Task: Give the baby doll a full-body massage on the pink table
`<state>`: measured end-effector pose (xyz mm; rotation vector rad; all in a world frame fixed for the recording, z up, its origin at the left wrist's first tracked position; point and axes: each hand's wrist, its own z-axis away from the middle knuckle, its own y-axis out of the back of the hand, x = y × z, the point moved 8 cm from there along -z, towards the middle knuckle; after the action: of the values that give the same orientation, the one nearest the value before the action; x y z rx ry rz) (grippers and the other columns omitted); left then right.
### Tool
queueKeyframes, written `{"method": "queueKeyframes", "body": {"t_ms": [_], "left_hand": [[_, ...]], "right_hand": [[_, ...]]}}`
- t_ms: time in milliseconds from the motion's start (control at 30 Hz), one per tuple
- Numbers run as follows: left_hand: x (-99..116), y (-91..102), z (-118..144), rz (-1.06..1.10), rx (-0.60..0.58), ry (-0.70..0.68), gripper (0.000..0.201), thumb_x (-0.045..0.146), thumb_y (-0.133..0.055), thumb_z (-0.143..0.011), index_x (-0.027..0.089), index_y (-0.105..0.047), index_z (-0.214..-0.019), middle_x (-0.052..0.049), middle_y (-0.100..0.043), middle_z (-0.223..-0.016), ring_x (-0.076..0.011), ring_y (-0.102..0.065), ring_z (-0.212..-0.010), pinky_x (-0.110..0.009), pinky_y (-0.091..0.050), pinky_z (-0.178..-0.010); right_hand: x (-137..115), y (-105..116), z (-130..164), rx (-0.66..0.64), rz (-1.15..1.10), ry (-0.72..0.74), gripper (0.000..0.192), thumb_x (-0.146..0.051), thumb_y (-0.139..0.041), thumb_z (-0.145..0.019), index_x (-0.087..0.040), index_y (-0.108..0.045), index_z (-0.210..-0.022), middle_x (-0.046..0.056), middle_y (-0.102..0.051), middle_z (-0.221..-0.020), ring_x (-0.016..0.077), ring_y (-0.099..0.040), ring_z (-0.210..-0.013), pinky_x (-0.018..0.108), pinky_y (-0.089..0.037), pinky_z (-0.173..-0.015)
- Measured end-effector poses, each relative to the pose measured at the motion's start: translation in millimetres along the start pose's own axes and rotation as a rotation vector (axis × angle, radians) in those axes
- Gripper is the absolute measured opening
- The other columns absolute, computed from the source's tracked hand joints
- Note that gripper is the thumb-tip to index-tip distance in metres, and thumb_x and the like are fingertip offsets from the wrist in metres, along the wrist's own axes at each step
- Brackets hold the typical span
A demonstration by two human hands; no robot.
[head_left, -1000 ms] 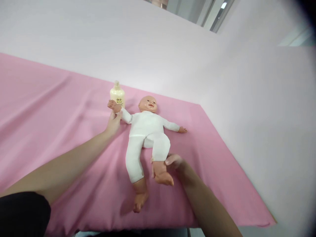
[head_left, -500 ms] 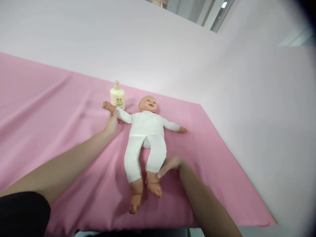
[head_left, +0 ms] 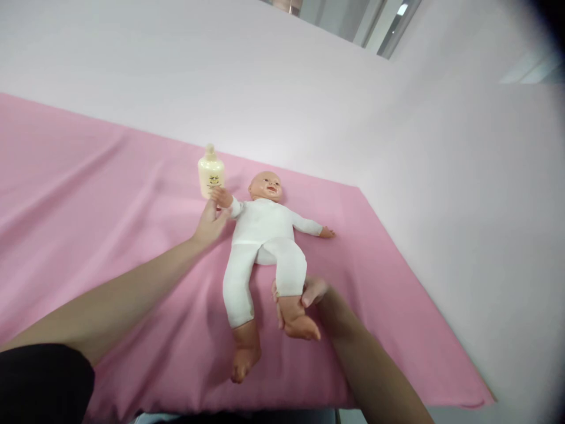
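A baby doll [head_left: 261, 222] with a white cloth body lies on its back on a pink sheet [head_left: 145, 235], head towards the wall. My left hand [head_left: 210, 222] is closed around the doll's forearm at the left, by its small hand. At the lower right, my right hand [head_left: 312, 291] grips the doll's lower leg just above the foot, with fingers partly hidden behind it. The doll's other leg and other arm rest on the sheet. Just beyond my left hand stands a cream-coloured bottle [head_left: 211, 171] with a dark printed label.
A white wall [head_left: 220, 76] rises behind the sheet and along its right side. The sheet has soft folds at the left, and its front edge lies close to me. Up high is a window-like opening [head_left: 335, 20].
My left hand has brought the doll's forearm inwards, to the right. My right hand has lifted the held leg and swung it to the right, turning its foot outwards.
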<state>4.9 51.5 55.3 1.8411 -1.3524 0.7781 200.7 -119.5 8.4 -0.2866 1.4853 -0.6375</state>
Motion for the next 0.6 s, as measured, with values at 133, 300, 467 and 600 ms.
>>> {"method": "queueKeyframes", "body": {"t_ms": [133,300,467,600], "left_hand": [[36.0,-25.2,16.4,-0.347,-0.270,-0.365,0.038,0.034,-0.051,-0.086,0.019,-0.050,-0.121,-0.012,-0.051,-0.125,-0.0267,-0.044,-0.118,-0.046,-0.033,-0.102],[46.5,-39.9,25.8,-0.508,-0.430,-0.469,0.038,0.026,-0.044,-0.088,0.020,-0.052,-0.124,-0.014,-0.046,-0.131,-0.0291,-0.039,-0.120,-0.049,-0.033,-0.099],[47.9,-42.8,26.2,-0.523,-0.446,-0.489,0.037,0.024,-0.042,-0.090,0.023,-0.053,-0.125,-0.012,-0.048,-0.129,-0.0279,-0.040,-0.119,-0.048,-0.033,-0.099],[48.7,-44.0,27.2,-0.540,-0.445,-0.512,0.037,0.025,-0.042,-0.091,0.024,-0.053,-0.126,-0.012,-0.049,-0.129,-0.0268,-0.041,-0.119,-0.047,-0.034,-0.099]], "right_hand": [[-8.6,25.1,3.4,0.249,-0.067,0.182,0.061,-0.059,-0.067,-0.061,-0.012,-0.056,-0.098,0.007,-0.065,-0.068,0.0183,-0.061,-0.060,0.030,-0.045,-0.056],[-31.6,46.0,10.5,0.567,-0.164,0.419,0.046,-0.054,-0.046,-0.080,-0.014,-0.056,-0.099,0.001,-0.057,-0.064,0.0119,-0.051,-0.057,0.027,-0.039,-0.057],[-35.9,51.8,10.0,0.611,-0.327,0.455,0.040,-0.048,-0.044,-0.083,-0.014,-0.060,-0.095,0.000,-0.054,-0.059,0.0107,-0.045,-0.051,0.025,-0.036,-0.054],[-33.9,56.4,12.1,0.681,-0.356,0.453,0.034,-0.045,-0.047,-0.082,-0.014,-0.060,-0.087,0.001,-0.057,-0.059,0.0108,-0.046,-0.049,0.025,-0.035,-0.052]]}}
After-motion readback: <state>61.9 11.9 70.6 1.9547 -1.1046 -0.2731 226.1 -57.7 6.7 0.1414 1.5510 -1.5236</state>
